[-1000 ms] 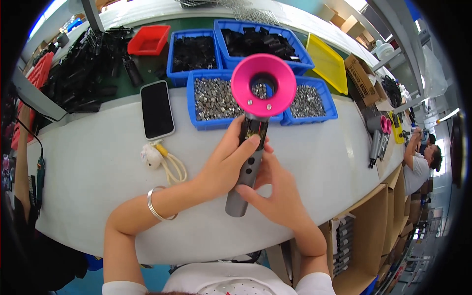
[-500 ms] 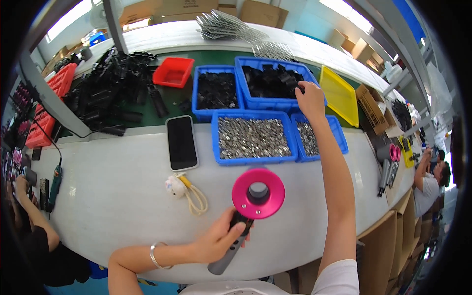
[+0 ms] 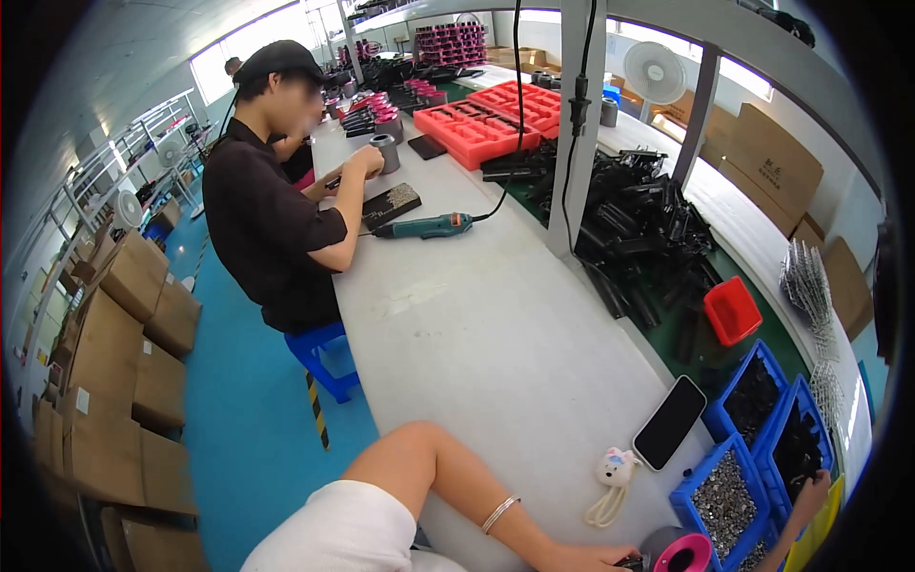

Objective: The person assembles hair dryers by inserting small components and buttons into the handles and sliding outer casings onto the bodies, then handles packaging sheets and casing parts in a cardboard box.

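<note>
— Down at the bottom edge, what is the left hand (image 3: 610, 558) doing?

— It wraps the grey handle of a pink-ringed dryer (image 3: 679, 553), lower right, resting on the white bench (image 3: 477, 334).

— And the right hand (image 3: 815, 486)?

— At the far right it reaches into a blue bin (image 3: 796, 448) of dark parts; whether the fingers are spread or pinched cannot be told.

— What lies nearby?

— A black phone (image 3: 670, 422) and a white charm (image 3: 615, 469) just left of a bin of screws (image 3: 721, 491). At upper left a co-worker (image 3: 272, 210) in black sits beside a teal screwdriver (image 3: 424, 227).
</note>
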Available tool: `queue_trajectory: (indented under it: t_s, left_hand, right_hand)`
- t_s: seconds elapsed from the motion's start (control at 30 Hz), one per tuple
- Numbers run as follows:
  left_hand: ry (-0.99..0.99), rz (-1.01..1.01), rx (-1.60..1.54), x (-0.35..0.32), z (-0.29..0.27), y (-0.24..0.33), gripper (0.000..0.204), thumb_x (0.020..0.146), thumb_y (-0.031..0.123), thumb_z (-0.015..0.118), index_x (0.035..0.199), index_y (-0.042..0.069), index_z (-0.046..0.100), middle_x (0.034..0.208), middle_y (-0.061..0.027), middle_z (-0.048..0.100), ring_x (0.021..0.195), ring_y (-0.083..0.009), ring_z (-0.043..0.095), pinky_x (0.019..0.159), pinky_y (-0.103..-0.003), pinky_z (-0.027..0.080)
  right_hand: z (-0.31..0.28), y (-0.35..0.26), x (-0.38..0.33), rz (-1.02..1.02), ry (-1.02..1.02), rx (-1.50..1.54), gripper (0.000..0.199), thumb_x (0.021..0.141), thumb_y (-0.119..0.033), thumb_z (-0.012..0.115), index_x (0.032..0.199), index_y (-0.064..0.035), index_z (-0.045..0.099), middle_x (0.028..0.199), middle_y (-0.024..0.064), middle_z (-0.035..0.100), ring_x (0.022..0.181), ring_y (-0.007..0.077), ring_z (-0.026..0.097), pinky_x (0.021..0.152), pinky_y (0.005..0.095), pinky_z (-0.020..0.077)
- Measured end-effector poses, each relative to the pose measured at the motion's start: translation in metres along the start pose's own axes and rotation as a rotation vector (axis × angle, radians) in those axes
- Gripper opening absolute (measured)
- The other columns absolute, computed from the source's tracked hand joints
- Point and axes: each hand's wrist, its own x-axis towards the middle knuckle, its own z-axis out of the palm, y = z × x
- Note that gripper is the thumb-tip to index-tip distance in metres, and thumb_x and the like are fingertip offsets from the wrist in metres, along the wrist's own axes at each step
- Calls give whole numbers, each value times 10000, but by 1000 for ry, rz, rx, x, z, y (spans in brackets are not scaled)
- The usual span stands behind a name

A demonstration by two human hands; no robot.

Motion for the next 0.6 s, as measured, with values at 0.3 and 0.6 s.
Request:
queue_trajectory:
  t_s: [0.3, 0.6]
  left_hand:
    - [92, 173, 2, 28, 17, -18, 293, 966, 376, 452, 1007, 89, 495, 786, 12, 484, 672, -82, 460, 578, -241, 430]
    - [215, 287, -73, 34, 39, -23, 456, 974, 415, 426, 1148, -2, 486, 1044, -79, 532, 975, -152, 454, 889, -310, 395]
  right_hand:
    - [-209, -225, -215, 39, -151, 591, 194, 794, 15, 667, 978, 8, 607, 848, 108, 611, 672, 228, 590, 608, 301, 500]
    - [-191, -295, -272, -608, -98, 44, 230, 813, -29, 662, 1022, 37, 594, 1017, 231, 620, 869, 353, 647, 700, 365, 556]
